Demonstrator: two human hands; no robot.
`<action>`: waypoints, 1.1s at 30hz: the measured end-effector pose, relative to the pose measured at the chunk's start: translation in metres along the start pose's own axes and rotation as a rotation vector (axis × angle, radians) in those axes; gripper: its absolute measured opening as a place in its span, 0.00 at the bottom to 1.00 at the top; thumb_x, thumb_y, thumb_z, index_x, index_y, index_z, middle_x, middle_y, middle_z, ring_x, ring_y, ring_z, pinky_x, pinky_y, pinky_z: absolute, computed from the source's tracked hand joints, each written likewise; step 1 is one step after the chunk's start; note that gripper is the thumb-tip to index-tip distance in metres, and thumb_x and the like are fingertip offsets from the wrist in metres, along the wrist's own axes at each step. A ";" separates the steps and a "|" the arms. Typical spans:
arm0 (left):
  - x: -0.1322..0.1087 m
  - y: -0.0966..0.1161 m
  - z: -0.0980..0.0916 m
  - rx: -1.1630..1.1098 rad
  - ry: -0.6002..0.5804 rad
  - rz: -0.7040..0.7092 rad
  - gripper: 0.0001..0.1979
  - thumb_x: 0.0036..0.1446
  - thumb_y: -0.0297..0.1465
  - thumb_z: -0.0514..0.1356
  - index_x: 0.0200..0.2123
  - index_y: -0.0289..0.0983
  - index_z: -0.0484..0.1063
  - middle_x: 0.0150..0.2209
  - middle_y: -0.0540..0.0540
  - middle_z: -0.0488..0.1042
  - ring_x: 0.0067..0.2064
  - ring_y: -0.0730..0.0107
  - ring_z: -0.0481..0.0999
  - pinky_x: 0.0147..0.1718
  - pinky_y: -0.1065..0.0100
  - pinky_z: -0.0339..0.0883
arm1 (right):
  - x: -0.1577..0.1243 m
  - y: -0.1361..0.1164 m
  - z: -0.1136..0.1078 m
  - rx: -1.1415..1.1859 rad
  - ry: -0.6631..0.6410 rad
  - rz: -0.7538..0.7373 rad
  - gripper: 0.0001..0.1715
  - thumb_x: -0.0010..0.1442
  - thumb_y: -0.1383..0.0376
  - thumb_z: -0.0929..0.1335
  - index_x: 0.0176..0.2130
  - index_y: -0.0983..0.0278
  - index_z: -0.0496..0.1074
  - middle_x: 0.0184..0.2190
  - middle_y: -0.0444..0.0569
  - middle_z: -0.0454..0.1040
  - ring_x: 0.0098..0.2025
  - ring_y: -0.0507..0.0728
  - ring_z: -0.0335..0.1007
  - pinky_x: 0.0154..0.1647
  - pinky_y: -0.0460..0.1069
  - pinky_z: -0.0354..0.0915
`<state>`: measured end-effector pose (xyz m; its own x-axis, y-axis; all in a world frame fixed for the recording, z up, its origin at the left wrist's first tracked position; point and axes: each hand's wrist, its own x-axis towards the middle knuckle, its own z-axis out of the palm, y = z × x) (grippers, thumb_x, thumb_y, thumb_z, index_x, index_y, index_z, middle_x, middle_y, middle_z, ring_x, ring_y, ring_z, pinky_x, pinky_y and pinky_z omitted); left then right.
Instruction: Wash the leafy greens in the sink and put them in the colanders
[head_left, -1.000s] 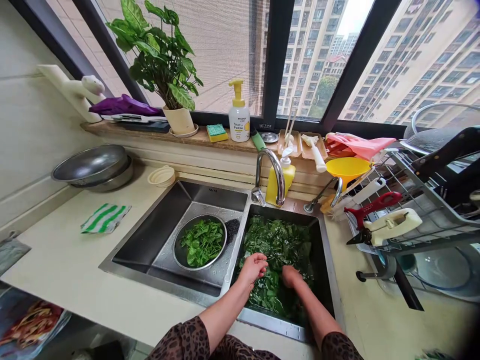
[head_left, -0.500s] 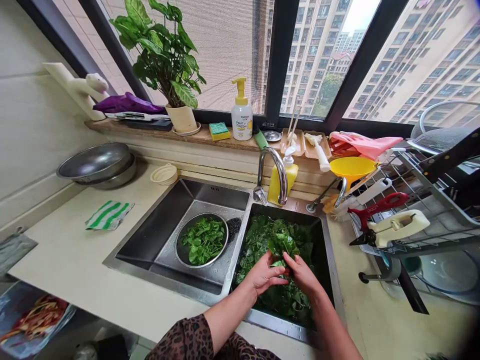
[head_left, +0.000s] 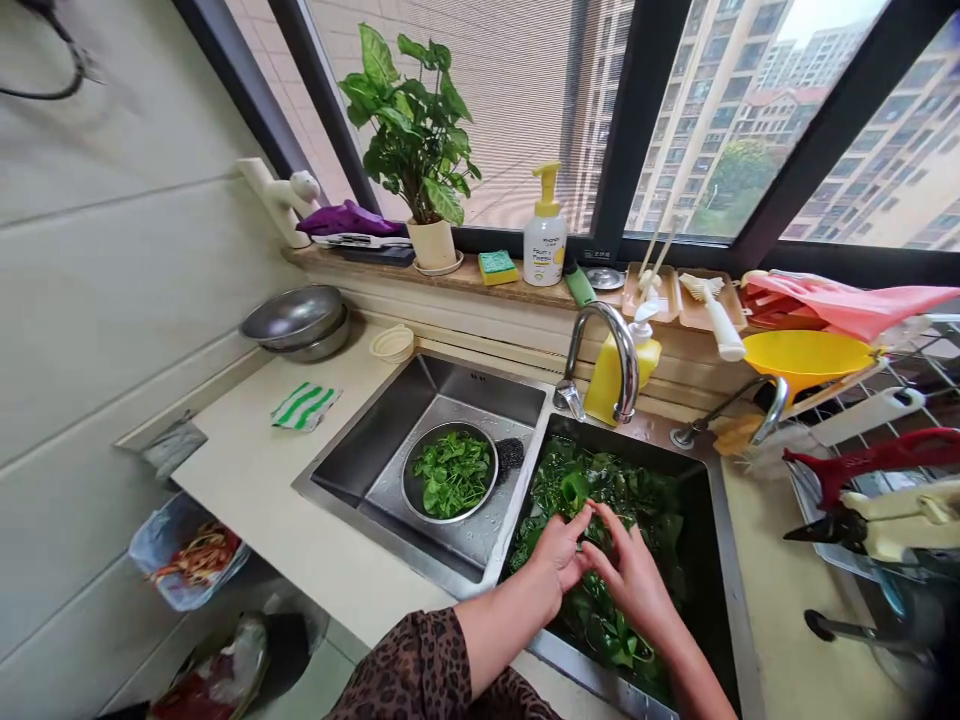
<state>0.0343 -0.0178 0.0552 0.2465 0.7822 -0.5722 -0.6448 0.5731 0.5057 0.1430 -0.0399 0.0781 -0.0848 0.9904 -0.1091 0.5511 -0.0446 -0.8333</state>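
Note:
Leafy greens [head_left: 600, 470] float in water in the right basin [head_left: 709, 540] of the sink. My left hand [head_left: 561, 560] is over them, its fingers closed on a few green leaves [head_left: 575, 490] that stick up past the fingertips. Close against it, my right hand [head_left: 630, 570] has its thumb and fingers apart, fingertips near the left thumb and the leaves. What lies between the palms is hidden. In the left basin [head_left: 352, 460], a round metal bowl [head_left: 491, 485] holds more picked greens, with a dark scouring pad [head_left: 511, 455] beside it.
A curved faucet [head_left: 626, 350] and a yellow pump bottle [head_left: 600, 380] stand behind the basins. To the right is a wire rack [head_left: 930, 400] with scissors and a red-handled peeler. Metal bowls [head_left: 296, 318] and a striped cloth [head_left: 306, 406] lie on the left counter.
The view has turned left, showing more wall and the waste bag. My right fingers have spread from the bunch, and fewer leaves show above my hands.

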 end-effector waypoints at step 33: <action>0.006 0.226 -0.198 1.498 0.741 0.036 0.07 0.48 0.34 0.60 0.25 0.35 0.71 0.28 0.43 0.75 0.37 0.61 0.75 0.30 0.70 0.64 | 0.022 0.117 -0.033 -0.205 0.022 0.327 0.10 0.49 0.59 0.63 0.27 0.60 0.72 0.26 0.46 0.75 0.32 0.59 0.70 0.34 0.50 0.61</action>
<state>-0.2528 0.0679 0.0385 -0.4067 0.7727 -0.4874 0.6806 0.6121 0.4026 0.2335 -0.0194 -0.0037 0.1398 0.9309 -0.3375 0.7011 -0.3338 -0.6302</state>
